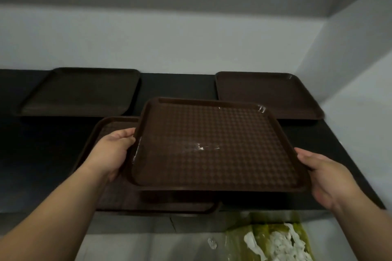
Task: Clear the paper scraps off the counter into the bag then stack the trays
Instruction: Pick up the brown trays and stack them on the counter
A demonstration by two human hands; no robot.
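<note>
Scraps look done: none visible on the black counter (pixel 42 154). The white paper scraps (pixel 280 243) sit in the green translucent plastic bag (pixel 265 231), bottom right of frame.

Now stacking. The brown textured plastic tray (pixel 212 144) is mid-frame, held off the counter and slightly tilted. Left hand (pixel 112 150) has its fingers curled round the left rim. Right hand (pixel 324 178) grips the right rim near the front corner.

The held tray overlaps a second brown tray (pixel 161 202) lying flat at lower left, and sits offset to the right of it.

Suggest: shift left, square the corners over the lower tray, level it, lower until the rims nest. Release only once seated.

Two more dark brown trays wait, one upper left (pixel 80 91) and one upper right (pixel 267 95).
</note>
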